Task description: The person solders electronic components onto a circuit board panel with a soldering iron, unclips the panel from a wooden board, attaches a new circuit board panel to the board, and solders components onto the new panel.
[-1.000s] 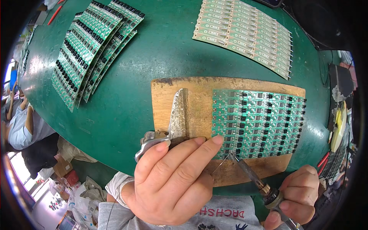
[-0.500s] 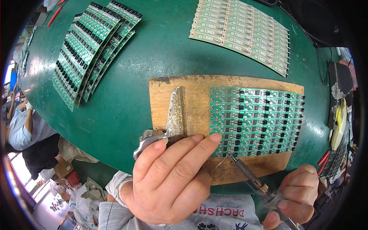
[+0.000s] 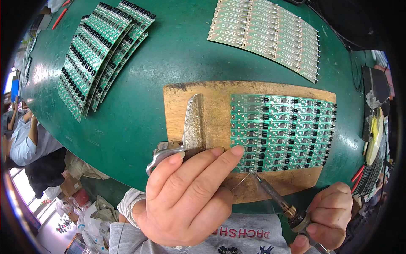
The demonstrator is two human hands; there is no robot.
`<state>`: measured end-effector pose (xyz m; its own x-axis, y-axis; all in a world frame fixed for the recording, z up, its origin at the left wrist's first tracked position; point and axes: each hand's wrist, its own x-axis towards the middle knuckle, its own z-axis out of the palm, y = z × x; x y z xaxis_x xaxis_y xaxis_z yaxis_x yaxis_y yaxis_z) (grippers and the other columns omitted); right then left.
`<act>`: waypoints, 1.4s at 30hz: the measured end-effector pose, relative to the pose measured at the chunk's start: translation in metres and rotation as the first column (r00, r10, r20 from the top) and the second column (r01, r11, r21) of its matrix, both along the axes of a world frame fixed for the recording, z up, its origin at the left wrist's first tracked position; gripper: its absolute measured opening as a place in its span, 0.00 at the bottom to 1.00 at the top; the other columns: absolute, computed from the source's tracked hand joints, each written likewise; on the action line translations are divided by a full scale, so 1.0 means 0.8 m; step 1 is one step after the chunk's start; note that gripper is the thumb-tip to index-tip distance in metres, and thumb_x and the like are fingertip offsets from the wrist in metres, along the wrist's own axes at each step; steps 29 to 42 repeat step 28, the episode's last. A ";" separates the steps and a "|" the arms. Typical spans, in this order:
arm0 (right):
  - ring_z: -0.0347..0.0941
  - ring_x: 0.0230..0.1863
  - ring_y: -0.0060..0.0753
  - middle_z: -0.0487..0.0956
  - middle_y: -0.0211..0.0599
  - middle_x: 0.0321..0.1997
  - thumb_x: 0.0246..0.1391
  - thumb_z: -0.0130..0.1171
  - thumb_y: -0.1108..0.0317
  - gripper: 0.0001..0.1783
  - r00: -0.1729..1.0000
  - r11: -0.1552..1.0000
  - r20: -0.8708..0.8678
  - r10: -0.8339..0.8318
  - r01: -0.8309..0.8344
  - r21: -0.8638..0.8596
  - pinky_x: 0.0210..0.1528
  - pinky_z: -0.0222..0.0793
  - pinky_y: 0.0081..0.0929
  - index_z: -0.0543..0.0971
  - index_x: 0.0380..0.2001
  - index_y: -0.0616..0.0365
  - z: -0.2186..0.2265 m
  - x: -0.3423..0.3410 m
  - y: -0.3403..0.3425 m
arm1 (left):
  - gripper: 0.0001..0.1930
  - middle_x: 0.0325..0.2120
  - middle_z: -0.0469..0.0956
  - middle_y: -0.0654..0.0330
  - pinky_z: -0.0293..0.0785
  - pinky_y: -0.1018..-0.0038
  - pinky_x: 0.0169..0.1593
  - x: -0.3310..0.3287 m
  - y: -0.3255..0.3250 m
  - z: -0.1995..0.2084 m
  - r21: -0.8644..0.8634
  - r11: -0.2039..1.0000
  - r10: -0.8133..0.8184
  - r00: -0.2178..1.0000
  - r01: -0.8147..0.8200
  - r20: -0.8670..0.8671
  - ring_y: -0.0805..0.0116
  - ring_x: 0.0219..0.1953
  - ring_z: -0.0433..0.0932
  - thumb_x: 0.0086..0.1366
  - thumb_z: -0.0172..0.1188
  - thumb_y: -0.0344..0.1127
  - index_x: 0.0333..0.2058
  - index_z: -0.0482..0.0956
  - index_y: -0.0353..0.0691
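A green circuit board panel (image 3: 277, 134) with rows of black components lies on a wooden board (image 3: 220, 89). My right hand (image 3: 330, 218) grips a soldering iron (image 3: 275, 194), its tip at the panel's near edge, toward the left. My left hand (image 3: 190, 194) has a thin solder wire (image 3: 242, 181) coming out from beneath it, reaching the iron's tip. The index fingertip rests on the panel's lower left corner; the thumb is mostly hidden. Beside the left fingers, a worn metal plate with a silver curved handle (image 3: 194, 127) sits on the wooden board.
Stacked green circuit panels (image 3: 95, 59) stand at the far left of the green table (image 3: 177, 51). A pale panel with protruding pins (image 3: 264, 36) lies at the far right. Red-handled tools (image 3: 357, 173) and a dark box (image 3: 374, 91) line the right side. Another person (image 3: 25, 139) sits at left.
The soldering iron's tip has shifted slightly left along the panel's near edge, toward the solder wire. My left hand and the panel stay almost where they were.
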<state>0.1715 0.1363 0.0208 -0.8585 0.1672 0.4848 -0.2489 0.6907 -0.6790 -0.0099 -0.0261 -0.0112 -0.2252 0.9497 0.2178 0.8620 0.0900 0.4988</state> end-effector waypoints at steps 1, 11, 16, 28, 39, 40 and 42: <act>0.61 0.15 0.30 0.68 0.37 0.18 0.50 0.61 0.69 0.14 0.999 1.000 -0.037 0.001 -0.002 -0.020 0.13 0.55 0.25 0.68 0.20 0.63 -0.005 -0.001 0.001 | 0.15 0.43 0.81 0.52 0.57 0.63 0.60 -0.001 -0.002 0.000 -0.008 1.000 0.011 1.000 -0.011 -0.010 0.59 0.43 0.79 0.33 0.64 0.31 0.20 0.66 0.44; 0.58 0.21 0.26 0.65 0.27 0.21 0.51 0.60 0.54 0.18 0.997 0.995 -0.047 -0.063 0.067 0.077 0.22 0.53 0.26 0.64 0.34 0.50 -0.019 0.033 0.017 | 0.15 0.47 0.78 0.49 0.61 0.59 0.57 -0.011 -0.003 0.001 0.013 0.998 -0.068 0.998 0.067 0.005 0.56 0.47 0.77 0.37 0.67 0.30 0.23 0.68 0.42; 0.63 0.27 0.29 0.68 0.35 0.24 0.50 0.61 0.63 0.16 0.828 0.854 -0.246 -0.504 0.520 0.001 0.31 0.58 0.34 0.67 0.37 0.57 -0.011 0.072 0.039 | 0.13 0.49 0.76 0.48 0.67 0.58 0.52 -0.019 0.006 0.014 0.059 0.982 -0.181 0.983 0.182 -0.017 0.54 0.49 0.75 0.42 0.67 0.30 0.25 0.70 0.39; 0.65 0.23 0.19 0.73 0.35 0.26 0.54 0.56 0.73 0.06 0.224 0.228 -0.366 -0.903 0.973 0.031 0.28 0.61 0.16 0.73 0.34 0.64 0.010 0.159 0.140 | 0.12 0.62 0.59 0.42 0.61 0.50 0.60 -0.051 0.055 0.043 -0.114 0.916 -0.387 0.922 0.385 0.012 0.38 0.65 0.54 0.46 0.68 0.29 0.26 0.73 0.37; 0.65 0.23 0.19 0.73 0.35 0.26 0.54 0.56 0.73 0.06 0.224 0.228 -0.366 -0.903 0.973 0.031 0.28 0.61 0.16 0.73 0.34 0.64 0.010 0.159 0.140 | 0.12 0.62 0.59 0.42 0.61 0.50 0.60 -0.051 0.055 0.043 -0.114 0.916 -0.387 0.922 0.385 0.012 0.38 0.65 0.54 0.46 0.68 0.29 0.26 0.73 0.37; 0.65 0.23 0.19 0.73 0.35 0.26 0.54 0.56 0.73 0.06 0.224 0.228 -0.366 -0.903 0.973 0.031 0.28 0.61 0.16 0.73 0.34 0.64 0.010 0.159 0.140 | 0.12 0.62 0.59 0.42 0.61 0.50 0.60 -0.051 0.055 0.043 -0.114 0.916 -0.387 0.922 0.385 0.012 0.38 0.65 0.54 0.46 0.68 0.29 0.26 0.73 0.37; 0.65 0.23 0.19 0.73 0.35 0.26 0.54 0.56 0.73 0.06 0.224 0.228 -0.366 -0.903 0.973 0.031 0.28 0.61 0.16 0.73 0.34 0.64 0.010 0.159 0.140 | 0.12 0.62 0.59 0.42 0.61 0.50 0.60 -0.051 0.055 0.043 -0.114 0.916 -0.387 0.922 0.385 0.012 0.38 0.65 0.54 0.46 0.68 0.29 0.26 0.73 0.37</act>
